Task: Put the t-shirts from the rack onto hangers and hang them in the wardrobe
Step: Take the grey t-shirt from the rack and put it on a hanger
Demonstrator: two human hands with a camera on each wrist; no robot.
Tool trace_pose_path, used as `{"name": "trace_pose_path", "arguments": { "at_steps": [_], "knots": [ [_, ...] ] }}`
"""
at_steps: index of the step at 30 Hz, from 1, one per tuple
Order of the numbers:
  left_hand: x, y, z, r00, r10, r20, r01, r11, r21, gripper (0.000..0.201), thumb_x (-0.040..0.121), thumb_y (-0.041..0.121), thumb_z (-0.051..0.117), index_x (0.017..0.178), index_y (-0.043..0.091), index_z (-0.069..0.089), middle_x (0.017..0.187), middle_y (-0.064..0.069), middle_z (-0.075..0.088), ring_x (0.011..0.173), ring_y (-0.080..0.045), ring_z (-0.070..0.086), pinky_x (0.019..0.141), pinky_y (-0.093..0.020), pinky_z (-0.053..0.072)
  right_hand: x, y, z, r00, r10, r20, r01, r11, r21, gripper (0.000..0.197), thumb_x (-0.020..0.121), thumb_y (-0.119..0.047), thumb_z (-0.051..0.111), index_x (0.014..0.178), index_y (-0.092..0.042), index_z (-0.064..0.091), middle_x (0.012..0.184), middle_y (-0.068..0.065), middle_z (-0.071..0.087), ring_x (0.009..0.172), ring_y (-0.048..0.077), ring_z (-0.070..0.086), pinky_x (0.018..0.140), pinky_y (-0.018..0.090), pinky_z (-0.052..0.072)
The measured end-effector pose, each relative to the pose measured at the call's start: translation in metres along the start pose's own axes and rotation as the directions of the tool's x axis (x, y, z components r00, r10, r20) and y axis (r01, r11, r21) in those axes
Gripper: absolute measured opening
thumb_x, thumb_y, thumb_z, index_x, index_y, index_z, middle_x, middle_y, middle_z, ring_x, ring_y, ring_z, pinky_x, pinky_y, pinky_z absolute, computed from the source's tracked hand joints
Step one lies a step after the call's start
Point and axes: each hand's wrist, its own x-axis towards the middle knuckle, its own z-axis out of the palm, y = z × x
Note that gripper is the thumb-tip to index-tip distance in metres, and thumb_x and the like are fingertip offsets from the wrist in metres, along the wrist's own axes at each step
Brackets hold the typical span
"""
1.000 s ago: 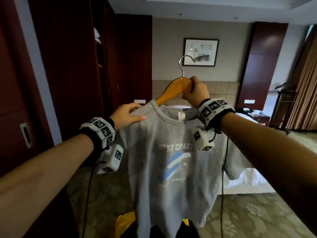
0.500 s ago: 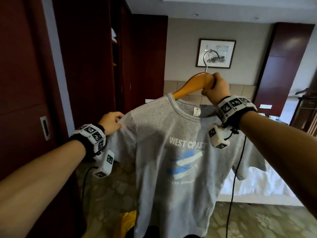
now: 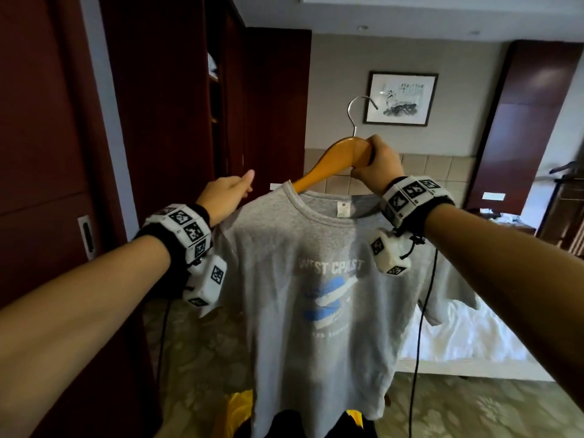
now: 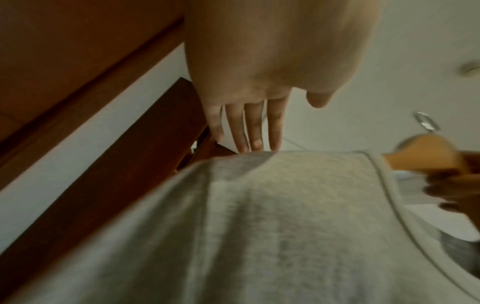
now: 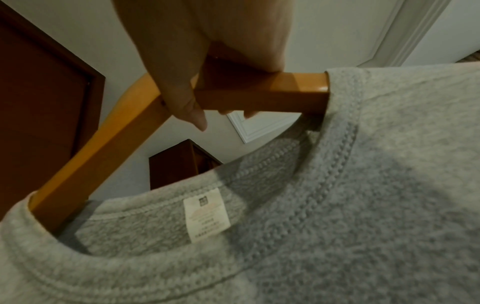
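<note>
A grey t-shirt with a blue and white chest print hangs on a wooden hanger that has a metal hook. My right hand grips the hanger just right of the hook. In the right wrist view its fingers curl round the hanger, and both hanger arms run into the collar. My left hand is at the shirt's left shoulder. In the left wrist view its fingers are straight, with the tips at the top of the shoulder fabric.
The dark red wardrobe stands at the left, with an open shelved section beyond it. A white bed lies behind the shirt. Yellow cloth lies low in front. A clothes rack stands at the far right.
My left hand has let go of the sleeve it pinched and has risen to the shoulder with straight fingers. The hanger and shirt stay in my right hand, and the view has turned.
</note>
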Motion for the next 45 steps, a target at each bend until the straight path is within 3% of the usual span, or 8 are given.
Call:
{"name": "trace_pose_path", "arguments": {
  "at_steps": [4, 8, 15, 23, 30, 34, 39, 45],
  "knots": [
    [-0.002, 0.028, 0.015, 0.983, 0.147, 0.11, -0.168, 0.961, 0.218, 0.057, 0.098, 0.051, 0.028, 0.084, 0.006, 0.061, 0.084, -0.012, 0.063, 0.081, -0.027, 0.058, 0.077, -0.038, 0.043, -0.002, -0.007, 0.004, 1.0, -0.017, 0.008, 0.017, 1.0, -0.006, 0.047, 0.076, -0.006, 0.072, 0.116, -0.004, 0.049, 0.113, 0.014, 0.061, 0.104, 0.027, 0.058, 0.081, 0.03, 0.043],
    [0.0, 0.036, 0.027, 0.967, 0.216, 0.133, -0.249, 0.909, 0.333, 0.042, 0.101, 0.041, 0.025, 0.079, 0.013, 0.045, 0.064, -0.001, 0.046, 0.065, -0.026, 0.048, 0.062, -0.035, 0.036, -0.004, -0.011, 0.007, 1.0, -0.02, 0.018, 0.02, 1.0, 0.009, 0.045, 0.076, -0.007, 0.072, 0.115, -0.004, 0.049, 0.112, 0.012, 0.061, 0.102, 0.026, 0.058, 0.081, 0.03, 0.044],
    [0.0, 0.048, 0.026, 0.954, 0.286, 0.089, -0.298, 0.875, 0.383, 0.043, 0.101, 0.042, 0.027, 0.097, 0.01, 0.054, 0.068, 0.0, 0.05, 0.071, -0.028, 0.055, 0.062, -0.034, 0.039, -0.003, -0.01, 0.003, 1.0, -0.008, 0.014, 0.007, 1.0, 0.015, 0.043, 0.078, -0.008, 0.07, 0.116, -0.005, 0.048, 0.112, 0.011, 0.06, 0.099, 0.023, 0.057, 0.081, 0.028, 0.044],
    [0.002, 0.089, 0.036, 0.931, 0.333, 0.146, -0.364, 0.844, 0.394, 0.062, 0.084, 0.036, 0.067, 0.132, 0.014, 0.036, 0.119, -0.011, 0.057, 0.103, -0.03, 0.059, 0.086, -0.044, 0.049, 0.001, -0.021, 0.007, 0.995, -0.085, 0.057, 0.086, 0.996, -0.021, 0.045, 0.077, -0.01, 0.072, 0.114, -0.008, 0.048, 0.108, 0.009, 0.061, 0.093, 0.022, 0.058, 0.074, 0.026, 0.041],
    [0.007, 0.1, 0.045, 0.968, 0.247, 0.055, -0.253, 0.951, 0.177, 0.033, 0.076, 0.005, 0.067, 0.106, 0.005, 0.053, 0.102, -0.014, 0.06, 0.093, -0.031, 0.059, 0.08, -0.038, 0.049, -0.002, -0.016, -0.007, 0.964, -0.149, 0.222, 0.151, 0.989, 0.01, 0.066, 0.078, -0.02, 0.074, 0.133, -0.01, 0.038, 0.122, 0.011, 0.054, 0.107, 0.024, 0.055, 0.081, 0.026, 0.043],
    [0.008, 0.096, 0.046, 0.973, 0.229, 0.015, -0.228, 0.958, 0.175, 0.03, 0.074, 0.005, 0.067, 0.101, 0.01, 0.054, 0.089, -0.005, 0.055, 0.088, -0.028, 0.059, 0.079, -0.037, 0.049, 0.0, 0.021, -0.036, 0.979, -0.053, 0.196, 0.011, 0.978, 0.21, 0.049, 0.091, -0.033, 0.057, 0.134, -0.013, 0.042, 0.116, 0.01, 0.055, 0.098, 0.016, 0.052, 0.082, 0.03, 0.048],
    [0.008, 0.094, 0.032, 0.971, 0.233, -0.047, -0.221, 0.958, 0.181, 0.027, 0.074, 0.004, 0.066, 0.098, 0.01, 0.055, 0.083, -0.002, 0.053, 0.077, -0.024, 0.053, 0.068, -0.03, 0.039, 0.001, 0.101, -0.055, 0.967, 0.196, 0.16, -0.198, 0.98, -0.008, 0.039, 0.101, -0.022, 0.038, 0.119, 0.008, 0.056, 0.095, 0.016, 0.057, 0.087, 0.023, 0.05, 0.074, 0.03, 0.04],
    [0.006, 0.092, 0.024, 0.976, 0.198, -0.095, -0.179, 0.968, 0.174, 0.029, 0.073, 0.005, 0.067, 0.099, 0.01, 0.056, 0.086, -0.004, 0.054, 0.078, -0.023, 0.053, 0.068, -0.031, 0.04, -0.021, 0.136, -0.06, 0.941, 0.308, 0.139, -0.274, 0.937, -0.218, 0.03, 0.098, -0.014, 0.042, 0.107, 0.004, 0.065, 0.111, 0.024, 0.064, 0.106, 0.036, 0.058, 0.09, 0.034, 0.043]
  ]
}}
